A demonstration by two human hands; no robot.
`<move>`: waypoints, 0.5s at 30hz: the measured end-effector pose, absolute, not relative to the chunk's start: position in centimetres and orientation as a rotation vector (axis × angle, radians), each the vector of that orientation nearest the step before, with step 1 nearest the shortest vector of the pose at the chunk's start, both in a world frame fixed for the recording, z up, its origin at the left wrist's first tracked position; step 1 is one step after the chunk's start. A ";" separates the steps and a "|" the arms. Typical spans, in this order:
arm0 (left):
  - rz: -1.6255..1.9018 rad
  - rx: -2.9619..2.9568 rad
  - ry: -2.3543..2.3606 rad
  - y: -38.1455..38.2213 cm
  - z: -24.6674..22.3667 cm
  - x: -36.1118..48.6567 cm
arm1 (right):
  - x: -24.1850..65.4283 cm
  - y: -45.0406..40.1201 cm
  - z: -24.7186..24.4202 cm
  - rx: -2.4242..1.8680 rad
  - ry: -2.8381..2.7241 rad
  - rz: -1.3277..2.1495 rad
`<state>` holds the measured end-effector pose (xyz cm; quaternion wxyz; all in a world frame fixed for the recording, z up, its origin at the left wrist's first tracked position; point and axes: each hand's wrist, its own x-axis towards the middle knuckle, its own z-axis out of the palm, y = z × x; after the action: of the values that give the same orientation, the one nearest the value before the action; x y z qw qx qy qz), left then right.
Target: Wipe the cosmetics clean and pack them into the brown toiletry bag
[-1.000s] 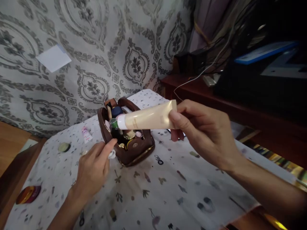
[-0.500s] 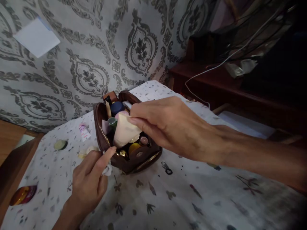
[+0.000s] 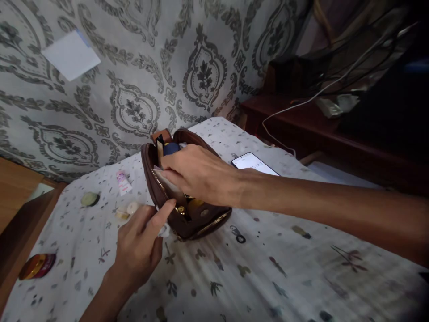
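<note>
A brown zippered cosmetic bag [image 3: 208, 220] stands unzipped on the bed, packed with small toiletries. My right hand [image 3: 201, 172] reaches down into it, fingers closed on a pale squeeze tube [image 3: 174, 182] that is mostly hidden under the hand. At the bag's near left rim, my left hand [image 3: 142, 239] grips the edge, its index finger laid on the zip and the other fingers curled. Just past those fingers shows a white crumpled thing [image 3: 164, 230], partly covered. Inside the bag I see a dark blue lid [image 3: 171, 149] and a gold cap [image 3: 181, 210].
Left of the bag lie a pink-and-white tube [image 3: 123, 182], a green round jar [image 3: 90, 199], small cream-coloured pieces [image 3: 129, 210] and a red-and-gold jar [image 3: 37, 267]. A lit phone [image 3: 256, 163] lies behind my right forearm. A white cable [image 3: 301, 103] crosses the dark red furniture [image 3: 288, 112].
My right hand has lowered the pale tube into the bag and moved left. The phone has come into sight behind the forearm. My left hand stays at the rim; the view has shifted slightly.
</note>
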<state>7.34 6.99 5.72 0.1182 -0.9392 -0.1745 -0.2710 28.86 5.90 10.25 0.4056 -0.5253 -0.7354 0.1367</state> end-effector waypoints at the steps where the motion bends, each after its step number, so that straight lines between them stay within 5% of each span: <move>1: -0.793 -2.755 -0.513 7.0 5.8 7.4 | 28.8 6.0 10.3 -1.345 -1.871 0.334; 15: -0.812 -2.796 -0.505 6.7 5.5 7.0 | 29.4 5.0 10.7 -1.443 -1.897 0.313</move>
<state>6.98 6.72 5.49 0.0931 -0.9421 -0.1701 -0.2735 29.39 5.02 10.70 0.3604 -0.5598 -0.7362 0.1215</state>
